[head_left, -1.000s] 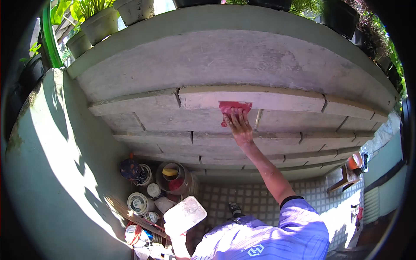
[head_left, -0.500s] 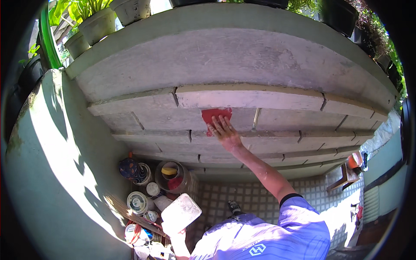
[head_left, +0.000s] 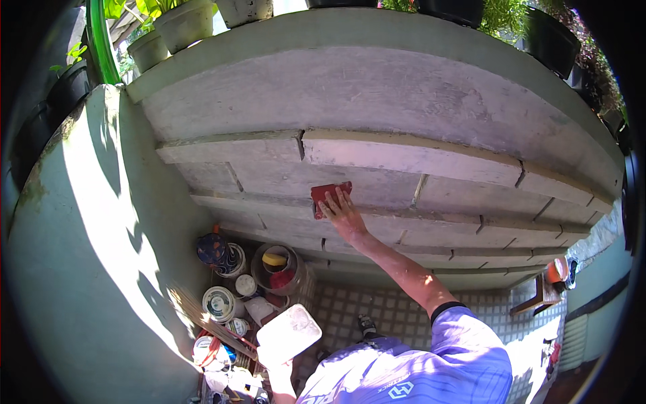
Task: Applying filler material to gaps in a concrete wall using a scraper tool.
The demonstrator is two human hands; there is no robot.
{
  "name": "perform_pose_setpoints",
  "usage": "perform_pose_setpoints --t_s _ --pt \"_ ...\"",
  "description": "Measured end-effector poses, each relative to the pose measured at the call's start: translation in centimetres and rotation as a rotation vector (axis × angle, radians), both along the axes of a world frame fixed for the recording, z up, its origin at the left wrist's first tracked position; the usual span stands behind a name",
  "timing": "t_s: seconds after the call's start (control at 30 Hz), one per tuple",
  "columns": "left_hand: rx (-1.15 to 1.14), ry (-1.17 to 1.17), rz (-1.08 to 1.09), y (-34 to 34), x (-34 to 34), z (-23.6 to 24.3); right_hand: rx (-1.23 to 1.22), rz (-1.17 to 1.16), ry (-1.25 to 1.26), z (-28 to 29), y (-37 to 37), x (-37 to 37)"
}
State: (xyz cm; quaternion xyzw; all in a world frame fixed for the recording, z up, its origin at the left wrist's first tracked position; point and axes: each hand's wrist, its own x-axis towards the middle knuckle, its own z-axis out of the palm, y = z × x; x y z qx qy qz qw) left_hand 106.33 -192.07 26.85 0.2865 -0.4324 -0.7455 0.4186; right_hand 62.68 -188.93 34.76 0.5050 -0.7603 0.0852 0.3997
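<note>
there is only one view, from a wide fisheye camera on the person's head, and it looks forward and down along the outstretched right arm toward a grey stepped wall point(head_left: 377, 114), which fills the upper and middle part quite near. the straight ledges bend toward the round dark rim, the floor with paint cans point(head_left: 220, 303) lies far below at the bottom left, and the person's own purple sleeve point(head_left: 464, 350) comes in at the lower edge.

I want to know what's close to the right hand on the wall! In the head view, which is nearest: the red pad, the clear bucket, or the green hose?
1. Red pad, under the right hand.
2. Clear bucket, below-left on the floor.
3. Green hose, far upper left.
</note>
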Motion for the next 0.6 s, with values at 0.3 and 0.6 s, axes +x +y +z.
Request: perform_pose_setpoints --t_s 0.3,0.6 --pt "-0.365 -0.176 0.094 0.2 2.1 -1.1 -0.264 0.017 0.079 8.3 -1.9 -0.3" --pt "-0.710 -0.382 0.168 -0.3 3.5 -1.5 -0.214 0.249 0.009 6.8 -3.5 4.3"
